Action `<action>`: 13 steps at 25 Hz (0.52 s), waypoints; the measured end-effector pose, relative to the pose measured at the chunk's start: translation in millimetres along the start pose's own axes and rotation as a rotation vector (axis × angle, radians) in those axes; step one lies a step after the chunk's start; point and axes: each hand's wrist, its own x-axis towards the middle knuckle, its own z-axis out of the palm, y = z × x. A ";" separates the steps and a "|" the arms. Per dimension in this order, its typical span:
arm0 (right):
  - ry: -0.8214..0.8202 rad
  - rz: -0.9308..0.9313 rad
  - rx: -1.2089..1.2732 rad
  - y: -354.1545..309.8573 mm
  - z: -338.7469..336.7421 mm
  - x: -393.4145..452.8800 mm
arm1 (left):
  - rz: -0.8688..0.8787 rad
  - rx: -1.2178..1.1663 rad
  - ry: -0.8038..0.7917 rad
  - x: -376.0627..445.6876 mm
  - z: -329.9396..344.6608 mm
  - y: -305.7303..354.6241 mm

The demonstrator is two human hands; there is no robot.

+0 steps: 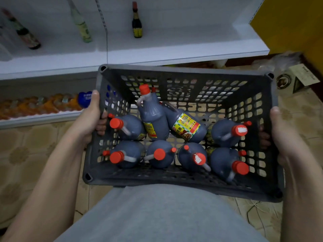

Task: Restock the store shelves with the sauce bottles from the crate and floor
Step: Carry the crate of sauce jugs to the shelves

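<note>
I hold a dark grey perforated plastic crate (183, 70) in front of my body, above the floor. My left hand (90, 117) grips its left wall, thumb over the rim and fingers through the holes. My right hand (283, 135) grips the right wall the same way. Inside stand several dark sauce bottles (160, 154) with red caps and clear handles. Two more sauce bottles lean or lie across the crate's middle: a tilted bottle (153, 116) and a lying bottle (187, 126) showing its yellow and red label.
White store shelves (174, 53) run straight ahead, holding a dark bottle (136, 21), a pale green bottle (81, 23) and another dark bottle (24, 32). A lower shelf on the left holds orange packs (40, 103) and a blue cap (85, 99). A carton (297, 79) lies on the tiled floor at right.
</note>
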 end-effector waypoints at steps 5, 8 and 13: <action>0.093 0.015 0.000 -49.6 34.7 55.3 | -0.010 0.025 -0.009 84.7 -7.0 51.5; 0.115 0.059 0.002 -68.6 61.0 96.3 | -0.093 0.030 0.035 130.6 -2.4 59.7; -0.046 0.179 -0.124 -44.2 123.1 220.3 | -0.246 0.019 0.077 232.8 35.6 24.4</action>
